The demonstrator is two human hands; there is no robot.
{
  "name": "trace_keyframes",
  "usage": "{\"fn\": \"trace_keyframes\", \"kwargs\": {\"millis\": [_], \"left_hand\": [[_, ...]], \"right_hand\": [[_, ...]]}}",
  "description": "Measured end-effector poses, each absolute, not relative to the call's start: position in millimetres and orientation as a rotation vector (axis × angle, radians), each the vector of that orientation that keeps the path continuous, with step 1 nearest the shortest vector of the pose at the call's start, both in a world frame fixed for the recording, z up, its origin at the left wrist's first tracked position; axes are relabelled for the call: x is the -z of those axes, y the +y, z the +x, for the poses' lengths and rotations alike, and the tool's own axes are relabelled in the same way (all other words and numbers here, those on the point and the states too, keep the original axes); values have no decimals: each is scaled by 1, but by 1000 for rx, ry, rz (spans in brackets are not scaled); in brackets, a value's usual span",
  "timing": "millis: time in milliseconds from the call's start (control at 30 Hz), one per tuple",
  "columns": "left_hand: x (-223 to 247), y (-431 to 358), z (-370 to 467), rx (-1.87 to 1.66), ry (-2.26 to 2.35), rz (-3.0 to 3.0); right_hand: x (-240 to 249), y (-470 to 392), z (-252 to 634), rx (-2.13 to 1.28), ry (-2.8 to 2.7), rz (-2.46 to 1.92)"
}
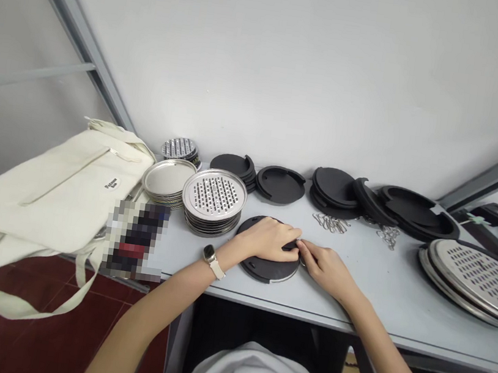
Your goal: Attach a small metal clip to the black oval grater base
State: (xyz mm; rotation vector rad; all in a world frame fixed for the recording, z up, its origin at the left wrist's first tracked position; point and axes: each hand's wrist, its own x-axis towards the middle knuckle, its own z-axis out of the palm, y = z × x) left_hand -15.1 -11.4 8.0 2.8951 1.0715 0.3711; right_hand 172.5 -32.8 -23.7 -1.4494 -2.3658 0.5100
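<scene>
A black round plastic disc [270, 270] lies flat near the table's front edge. My left hand [272, 239] rests across the top of it, fingers bent and gripping towards its right side. At that right edge my right hand [323, 268] has thumb and forefinger pinched together, touching the disc. Whatever sits in the pinch is too small and covered to name. Left of the disc stands a stack of round metal grater plates [214, 195]. Behind my right hand lies a small heap of bent wire clips [330, 222].
Plain metal plates [169, 176] and a smaller grater stack [179, 148] stand at the left. Black discs [279, 184] line the wall, with more wire clips [388, 236] at the right. Large grater plates [479, 277] lie far right. A cream bag [65, 176] covers the left end.
</scene>
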Motion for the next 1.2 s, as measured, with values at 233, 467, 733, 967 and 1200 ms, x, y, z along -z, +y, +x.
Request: {"fn": "trace_keyframes", "kwargs": {"millis": [233,467,733,967,1200], "left_hand": [[-8,-11,-15,-356,1071,2897],[-10,-11,-15,-332,1077,2890],[-8,-11,-15,-367,1075,2877],[-8,-11,-15,-362,1072,2890],[-10,-11,-15,-337,1082,2871]], "right_hand": [[22,-35,173,-510,-2371,-1418],[22,-35,173,-495,-2373,-1423],[23,-35,173,-483,-2370,-1478],[22,-34,173,-464,-2382,-1456],[22,-34,173,-458,-2390,-1442]]}}
